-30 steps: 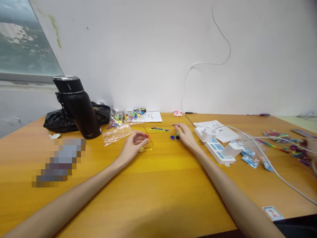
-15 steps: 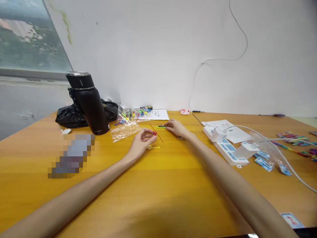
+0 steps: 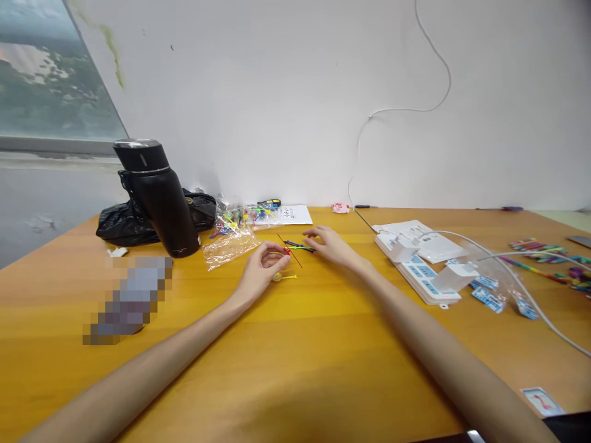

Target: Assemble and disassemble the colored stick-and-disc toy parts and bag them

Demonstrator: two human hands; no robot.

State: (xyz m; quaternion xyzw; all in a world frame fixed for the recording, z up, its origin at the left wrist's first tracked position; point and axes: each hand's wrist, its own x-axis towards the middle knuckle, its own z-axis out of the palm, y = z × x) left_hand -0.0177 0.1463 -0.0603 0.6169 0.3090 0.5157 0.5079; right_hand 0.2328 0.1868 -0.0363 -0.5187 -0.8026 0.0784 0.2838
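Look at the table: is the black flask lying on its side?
No, the black flask stands upright on the table, with its lid on top.

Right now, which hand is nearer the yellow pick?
Left. The left hand sits just beside the yellow pick, fingertips almost over it; the right hand is farther back and right, at the blue and green picks.

Soft, even daylight fills the scene. We see the window [image 3: 46,74] at the upper left of the frame, hazy and washed out. The wooden table [image 3: 295,369] shows a dull sheen rather than hard glare, and a faint, diffuse shadow pools at lower centre. The black flask [image 3: 157,197] catches a pale highlight on its lid. The wide lens bows lines toward the corners. The small coloured sticks [image 3: 300,247] at centre barely resolve, and a pixelated block [image 3: 129,295] sits at left.
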